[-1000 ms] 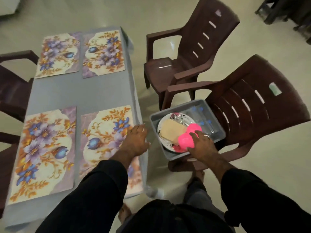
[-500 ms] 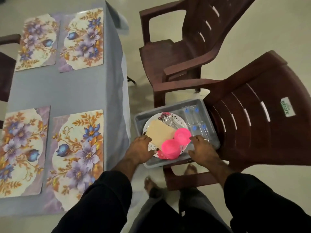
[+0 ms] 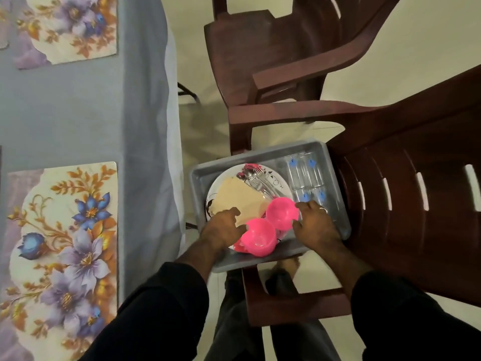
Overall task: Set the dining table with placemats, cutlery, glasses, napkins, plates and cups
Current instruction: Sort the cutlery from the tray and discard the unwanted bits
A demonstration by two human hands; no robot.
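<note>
Cups, two pink, placemats, two

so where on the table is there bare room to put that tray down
Bare grey cloth lies between the far placemat and the near placemat. The tray on the chair is crowded, both hands inside.

The tray stands on the seat of the near chair, just to the right of the counter. In the tray, the plate lies on the left side and carries the napkins, the cutlery and two cups. The glasses lie on the right side. Two placemats lie along the right edge of the counter.
</note>
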